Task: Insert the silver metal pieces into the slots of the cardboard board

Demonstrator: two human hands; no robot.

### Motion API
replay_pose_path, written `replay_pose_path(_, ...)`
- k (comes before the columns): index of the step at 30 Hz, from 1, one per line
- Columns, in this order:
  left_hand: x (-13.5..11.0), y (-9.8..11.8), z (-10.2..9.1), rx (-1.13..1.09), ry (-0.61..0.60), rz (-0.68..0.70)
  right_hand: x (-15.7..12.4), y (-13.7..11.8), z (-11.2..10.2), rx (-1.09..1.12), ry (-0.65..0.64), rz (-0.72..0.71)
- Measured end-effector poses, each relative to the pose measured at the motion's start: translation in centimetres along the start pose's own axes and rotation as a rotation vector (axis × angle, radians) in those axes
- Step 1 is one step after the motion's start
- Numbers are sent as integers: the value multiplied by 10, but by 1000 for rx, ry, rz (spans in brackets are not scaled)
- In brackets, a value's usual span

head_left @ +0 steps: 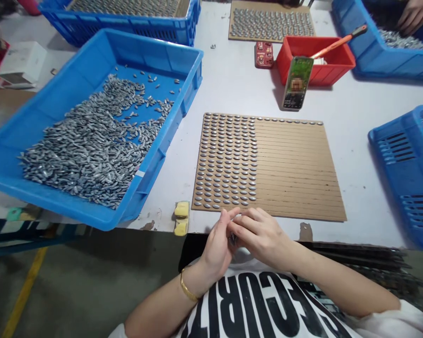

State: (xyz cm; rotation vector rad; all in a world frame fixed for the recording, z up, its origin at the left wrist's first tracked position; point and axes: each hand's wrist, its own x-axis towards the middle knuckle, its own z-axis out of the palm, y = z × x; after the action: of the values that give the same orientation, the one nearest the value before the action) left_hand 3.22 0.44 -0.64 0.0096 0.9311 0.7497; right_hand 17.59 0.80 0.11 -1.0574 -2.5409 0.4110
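My left hand [216, 249] is cupped around several small silver, pointed-oval metal pieces [233, 239], partly visible in the palm. Over it curls my right hand [262, 234], its fingertips touching the left hand; whether they pinch a piece is hidden. Both hands are at the front edge of a ridged cardboard sheet [298, 169]. Similar metal pieces [226, 178] lie in neat rows on the sheet's left part, and a single row runs along its far edge. A loose heap of these pieces [88, 145] fills much of the blue tray [158, 54] at left.
A phone [298, 84] leans against a red bin [324, 72] holding an orange-handled tool [338, 43]. Beside it lies a red box [264, 55]. Blue crates [398, 150] stand at right and far left. Another person's hand [418, 14] reaches into a blue tray [402, 61].
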Motion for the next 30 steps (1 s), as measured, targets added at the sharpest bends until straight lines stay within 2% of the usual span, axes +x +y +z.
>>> replay_pose_path(4, -2, -1, 0, 4, 32, -46, -5, 1, 3, -58, -102, -4)
replay_pose_path(9, -2, -3, -1, -23, -46, -58, -17, 6, 5, -46, -83, 72)
replay_pose_path(13, -1, -4, -3, 29, -29, -17, -24, 10, -1, 62, 15, 149)
replay_pose_path(17, 1, -4, -4, 173, -107, -3, -30, 12, -8, 273, 185, 213)
replay_pose_path(20, 5, -6, -4, 218, -145, 18, -35, 11, -7, 356, 216, 220)
replay_pose_path(25, 9, -7, -2, 229, -133, 64, -39, 17, -4, 301, 227, 205)
replay_pose_path(30, -1, 6, 0, 145, -92, 93, -41, 44, 6, 126, 298, 243)
